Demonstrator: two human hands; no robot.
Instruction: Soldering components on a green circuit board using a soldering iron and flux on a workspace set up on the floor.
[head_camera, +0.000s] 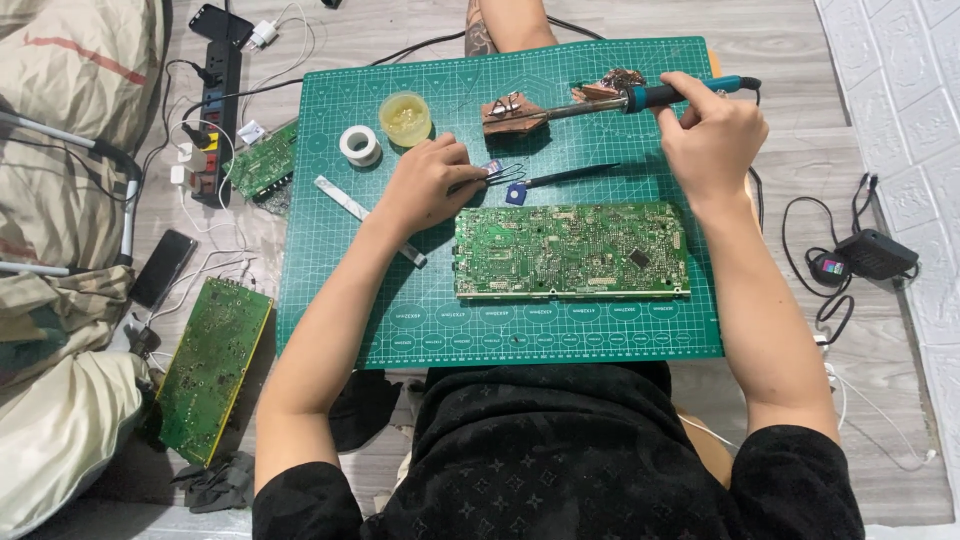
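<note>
My right hand (708, 130) grips a soldering iron (640, 97) by its teal handle, its metal tip resting on a brown sponge pad (513, 112) at the mat's far edge. My left hand (428, 182) pinches tweezers (497, 176) that hold a small blue part. A second pair of black tweezers (560, 179) lies beside them. A long green circuit board (571, 250) lies flat on the green cutting mat (400, 320) just below both hands.
A jar of yellow flux (405, 117), a solder reel (359, 145) and a metal ruler (365, 217) sit on the mat's left. Two more circuit boards (212, 366) lie left, by a power strip (212, 110), phone (164, 268) and bedding. A black adapter (874, 254) with cables lies right.
</note>
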